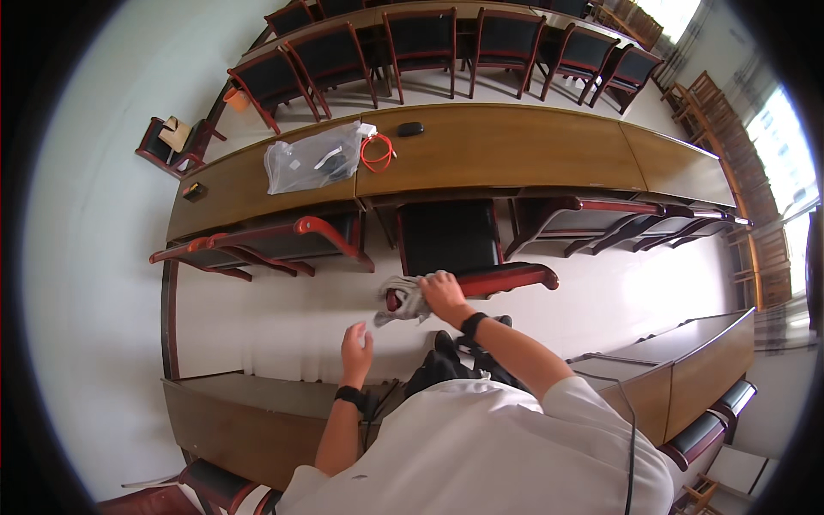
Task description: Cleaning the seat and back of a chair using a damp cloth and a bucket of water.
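Note:
A crumpled grey-beige cloth (405, 302) hangs over the left end of a chair's dark red wooden back rail (511, 279); a bit of the red wood shows through it. My right hand (444, 296), wearing a black wristband, is closed on the cloth and presses it on the rail. Lower and to the left, my left hand (354, 350) is apart from the cloth, thumb and fingers spread. A small pale blur lies by its fingertips; I cannot make out what it is. The chair's black seat (449, 236) faces the long table.
On the long brown table (524, 154) lie a clear plastic bag (300, 163), a red cable (378, 159), a white charger (367, 130) and a black case (410, 129). Red-framed chairs (292, 236) stand along it. Another desk (249, 421) is close behind on my left.

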`<state>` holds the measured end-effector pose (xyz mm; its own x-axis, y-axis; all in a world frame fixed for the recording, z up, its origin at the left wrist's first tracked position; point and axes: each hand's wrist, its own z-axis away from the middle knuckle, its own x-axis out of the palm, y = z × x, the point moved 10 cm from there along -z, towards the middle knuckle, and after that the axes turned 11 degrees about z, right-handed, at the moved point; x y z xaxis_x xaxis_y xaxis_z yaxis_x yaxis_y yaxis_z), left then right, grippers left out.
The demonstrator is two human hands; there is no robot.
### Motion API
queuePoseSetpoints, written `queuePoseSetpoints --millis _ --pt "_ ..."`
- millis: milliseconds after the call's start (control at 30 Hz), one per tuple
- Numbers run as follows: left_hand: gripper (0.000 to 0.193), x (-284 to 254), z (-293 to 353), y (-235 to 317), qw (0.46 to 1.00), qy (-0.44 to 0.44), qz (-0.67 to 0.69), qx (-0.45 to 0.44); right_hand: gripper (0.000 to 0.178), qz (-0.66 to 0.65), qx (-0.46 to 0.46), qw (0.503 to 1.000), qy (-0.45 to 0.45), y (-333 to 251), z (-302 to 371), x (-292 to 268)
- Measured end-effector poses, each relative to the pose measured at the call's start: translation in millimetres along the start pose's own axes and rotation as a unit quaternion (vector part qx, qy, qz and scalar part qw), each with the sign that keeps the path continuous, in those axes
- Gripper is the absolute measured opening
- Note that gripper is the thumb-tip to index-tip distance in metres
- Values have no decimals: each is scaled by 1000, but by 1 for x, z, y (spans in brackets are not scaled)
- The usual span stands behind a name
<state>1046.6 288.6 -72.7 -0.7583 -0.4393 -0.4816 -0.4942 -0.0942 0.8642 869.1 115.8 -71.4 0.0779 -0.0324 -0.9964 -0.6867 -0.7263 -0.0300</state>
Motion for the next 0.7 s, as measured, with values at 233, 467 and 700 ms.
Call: queuePoseSetpoints --millis 233,467,700 --pt "45 101 -67 158 968 -123 -17 218 36 -9 47 999 -10 162 90 -40" --pt "90 212 -47 237 903 -339 172 198 46 -203 194 952 120 160 150 -188" --pt "56 323 -14 255 796 -482 299 211 35 -323 295 831 343 168 200 -248"
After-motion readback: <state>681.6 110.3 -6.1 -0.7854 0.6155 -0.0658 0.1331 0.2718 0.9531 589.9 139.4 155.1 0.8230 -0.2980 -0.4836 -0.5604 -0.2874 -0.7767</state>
